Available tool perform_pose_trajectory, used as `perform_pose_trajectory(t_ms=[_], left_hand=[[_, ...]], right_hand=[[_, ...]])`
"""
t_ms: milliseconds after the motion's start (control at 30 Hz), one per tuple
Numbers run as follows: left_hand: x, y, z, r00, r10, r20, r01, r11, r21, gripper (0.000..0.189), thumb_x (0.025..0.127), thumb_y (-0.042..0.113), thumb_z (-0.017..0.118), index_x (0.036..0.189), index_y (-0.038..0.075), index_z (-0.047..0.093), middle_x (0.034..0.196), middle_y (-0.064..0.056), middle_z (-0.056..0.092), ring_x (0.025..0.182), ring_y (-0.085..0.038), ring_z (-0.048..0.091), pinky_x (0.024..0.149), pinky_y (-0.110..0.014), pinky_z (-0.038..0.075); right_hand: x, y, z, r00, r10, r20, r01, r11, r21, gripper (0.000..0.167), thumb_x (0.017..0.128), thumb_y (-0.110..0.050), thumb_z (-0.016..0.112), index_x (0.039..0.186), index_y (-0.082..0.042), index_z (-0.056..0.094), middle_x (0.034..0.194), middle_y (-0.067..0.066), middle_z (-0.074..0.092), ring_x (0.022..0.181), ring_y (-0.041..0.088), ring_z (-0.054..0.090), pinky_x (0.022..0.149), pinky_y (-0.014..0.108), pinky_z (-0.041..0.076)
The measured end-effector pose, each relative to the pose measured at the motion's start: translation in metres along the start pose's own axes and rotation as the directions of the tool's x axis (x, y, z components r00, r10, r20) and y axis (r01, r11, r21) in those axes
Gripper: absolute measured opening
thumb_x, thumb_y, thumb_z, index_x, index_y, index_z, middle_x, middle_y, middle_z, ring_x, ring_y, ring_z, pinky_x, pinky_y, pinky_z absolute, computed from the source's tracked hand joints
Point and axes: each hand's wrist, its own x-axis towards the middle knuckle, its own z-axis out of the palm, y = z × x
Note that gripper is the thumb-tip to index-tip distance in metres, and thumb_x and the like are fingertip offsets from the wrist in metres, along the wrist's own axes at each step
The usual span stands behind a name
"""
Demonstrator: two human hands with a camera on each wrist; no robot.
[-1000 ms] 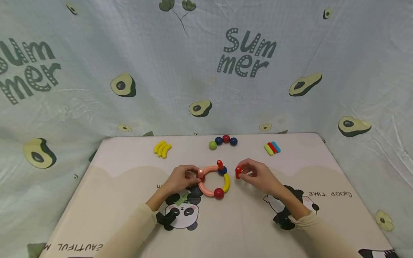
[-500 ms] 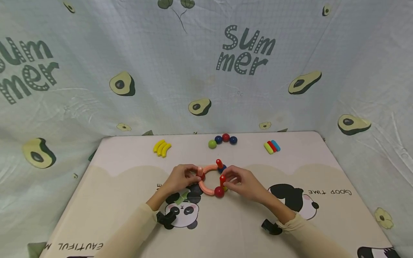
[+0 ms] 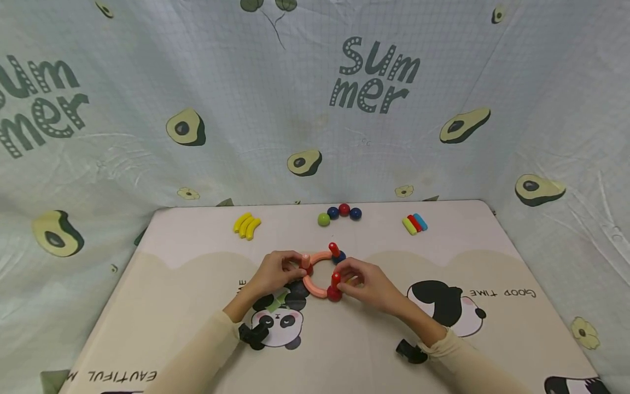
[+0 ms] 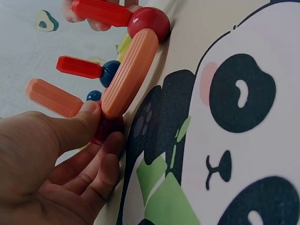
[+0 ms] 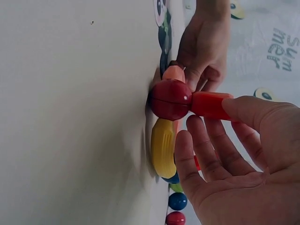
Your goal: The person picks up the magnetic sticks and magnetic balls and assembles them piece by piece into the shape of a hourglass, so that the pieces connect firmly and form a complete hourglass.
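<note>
A ring of curved rods and balls lies on the table. My left hand (image 3: 279, 271) pinches the dark red ball (image 4: 108, 129) on its left side, where a short orange stick (image 4: 54, 97) stands up. With thumb and fingers, my right hand (image 3: 368, 282) holds a short red stick (image 5: 211, 105) upright, its lower end against the front red ball (image 5: 171, 100). An orange curved rod (image 4: 130, 75) joins those two balls. Another red stick (image 4: 79, 67) rises from the blue ball (image 4: 110, 73) at the back. In the head view, my right hand mostly hides the yellow curved rod (image 5: 163, 150).
Along the back of the table (image 3: 197, 230) lie several yellow curved rods (image 3: 247, 226) at left, a row of loose balls (image 3: 344, 210) in the middle and coloured short sticks (image 3: 415, 224) at right. A printed curtain hangs behind.
My right hand has moved left with the red stick, from beside the ring to over the front red ball, and lowered it there. My left hand has stayed on its ball.
</note>
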Motion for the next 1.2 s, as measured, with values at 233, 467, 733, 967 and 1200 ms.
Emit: perform_pose_trajectory(t_ms=[233,467,733,967,1200], left_hand=[[-0.002,-0.002,-0.001,1.0,-0.006,-0.012,0.006,1.0,0.007,0.03,0.091,0.011,0.079,0.119,0.003,0.072,0.1,-0.005,0.073,0.074,-0.012,0.061,0.062,-0.022,0.05],[-0.004,-0.001,-0.001,1.0,-0.017,-0.014,0.017,1.0,0.0,0.03,0.091,0.012,0.079,0.119,0.004,0.072,0.101,-0.005,0.072,0.076,-0.013,0.062,0.064,-0.022,0.051],[-0.005,-0.003,0.0,1.0,-0.007,-0.019,0.006,1.0,-0.005,0.029,0.091,0.012,0.078,0.118,0.004,0.073,0.1,-0.005,0.072,0.075,-0.011,0.061,0.063,-0.022,0.05],[-0.005,-0.003,0.001,1.0,-0.005,-0.022,0.005,1.0,0.012,0.029,0.091,0.013,0.079,0.118,0.004,0.073,0.1,-0.003,0.073,0.075,-0.011,0.061,0.063,-0.022,0.05],[-0.003,-0.002,0.002,1.0,-0.012,-0.019,0.012,1.0,-0.001,0.03,0.092,0.012,0.078,0.12,0.003,0.072,0.103,-0.006,0.072,0.076,-0.012,0.06,0.063,-0.022,0.05]], right_hand=[[0.001,0.0,0.0,1.0,-0.004,0.004,0.004,1.0,-0.008,0.027,0.094,-0.008,0.074,0.118,-0.016,0.066,0.106,-0.006,0.068,0.097,0.012,0.067,0.084,0.029,0.057],[0.002,0.0,-0.001,0.999,-0.016,0.027,0.016,1.0,0.004,0.031,0.093,-0.011,0.076,0.123,-0.015,0.066,0.109,-0.005,0.069,0.098,0.013,0.067,0.085,0.03,0.057],[0.003,0.002,-0.013,0.997,-0.031,0.064,0.031,0.999,-0.009,0.033,0.096,-0.012,0.073,0.128,-0.007,0.063,0.113,-0.001,0.069,0.099,0.014,0.068,0.086,0.029,0.057],[0.026,0.012,-0.044,1.0,-0.013,-0.006,0.012,0.995,-0.102,0.03,0.098,-0.012,0.071,0.126,-0.005,0.065,0.112,0.007,0.072,0.097,0.018,0.069,0.084,0.03,0.058],[0.067,0.039,-0.078,0.983,0.016,-0.183,-0.062,0.967,-0.246,0.027,0.097,-0.011,0.072,0.123,-0.004,0.067,0.113,0.008,0.072,0.097,0.025,0.069,0.087,0.041,0.058]])
